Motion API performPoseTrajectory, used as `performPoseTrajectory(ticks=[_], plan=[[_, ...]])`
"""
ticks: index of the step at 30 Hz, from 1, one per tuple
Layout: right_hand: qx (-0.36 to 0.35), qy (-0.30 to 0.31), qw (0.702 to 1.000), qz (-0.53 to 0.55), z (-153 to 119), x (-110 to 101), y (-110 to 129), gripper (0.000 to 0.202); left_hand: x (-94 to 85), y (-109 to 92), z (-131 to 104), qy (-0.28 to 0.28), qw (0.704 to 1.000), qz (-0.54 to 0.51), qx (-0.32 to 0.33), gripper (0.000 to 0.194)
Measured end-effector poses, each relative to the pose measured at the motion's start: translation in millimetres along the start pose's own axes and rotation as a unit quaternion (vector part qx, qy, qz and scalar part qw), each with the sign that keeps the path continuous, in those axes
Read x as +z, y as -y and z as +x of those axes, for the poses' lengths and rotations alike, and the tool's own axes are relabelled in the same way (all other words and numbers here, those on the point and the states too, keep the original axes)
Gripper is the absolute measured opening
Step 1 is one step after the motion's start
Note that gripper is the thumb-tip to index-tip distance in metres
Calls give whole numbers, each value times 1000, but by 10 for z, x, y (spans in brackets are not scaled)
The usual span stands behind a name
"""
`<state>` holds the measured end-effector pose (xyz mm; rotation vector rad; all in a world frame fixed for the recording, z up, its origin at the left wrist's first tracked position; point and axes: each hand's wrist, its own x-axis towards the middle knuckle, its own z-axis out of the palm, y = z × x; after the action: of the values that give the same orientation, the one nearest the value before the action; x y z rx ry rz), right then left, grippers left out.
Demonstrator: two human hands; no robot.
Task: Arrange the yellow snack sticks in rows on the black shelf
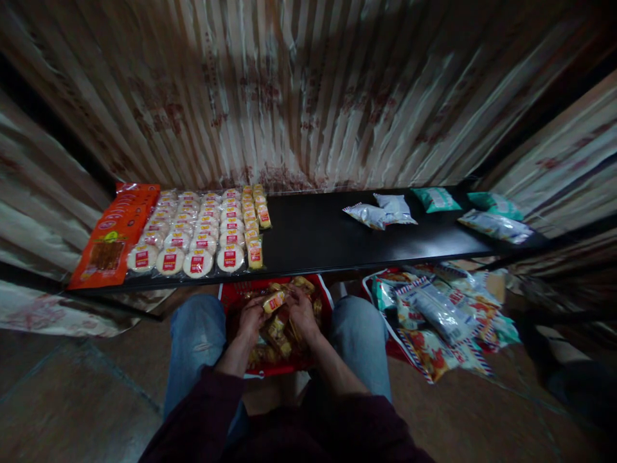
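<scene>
Facing three silver bags [398, 208], two teal bags [436, 199] on shelf [306, 231]; holding one yellow packet [274, 302], slanted lengthwise toward upper right, in closed fingers [294, 298] of left hand [251, 317] and right hand [302, 313].

Dim room, pale glare on black shelf [308, 231]

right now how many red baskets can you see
2: one red basket between the knees, another basket to its right, piled with snack bags; others may be hidden under the shelf.
</scene>
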<state>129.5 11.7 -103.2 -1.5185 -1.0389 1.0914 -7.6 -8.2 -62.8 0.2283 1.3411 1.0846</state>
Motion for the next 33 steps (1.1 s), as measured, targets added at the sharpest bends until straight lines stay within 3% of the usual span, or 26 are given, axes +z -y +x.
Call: performPoseTrajectory(ticks=[3,6,10,13,17,25,33], plan=[[11,-22,998,53,36,-22,6,33,20,14,-48,60,998,-5,-17,52],[-1,-29,997,67,45,-63,64,33,34,9,-113,168,985,5,-35,64],[-11,-33,994,102,36,-104,153,32,49,-15,-180,258,965,12,-50,53],[-9,-30,992,124,22,-102,200,30,65,-33,-198,231,972,13,-34,43],[-10,-28,990,140,-19,-101,276,30,75,-50,-215,200,980,26,-3,46],[9,-39,983,182,-140,-205,476,40,60,-52,-300,270,963,14,7,54],[19,-34,977,208,-291,-228,636,38,91,-107,-372,280,959,-6,40,52]])
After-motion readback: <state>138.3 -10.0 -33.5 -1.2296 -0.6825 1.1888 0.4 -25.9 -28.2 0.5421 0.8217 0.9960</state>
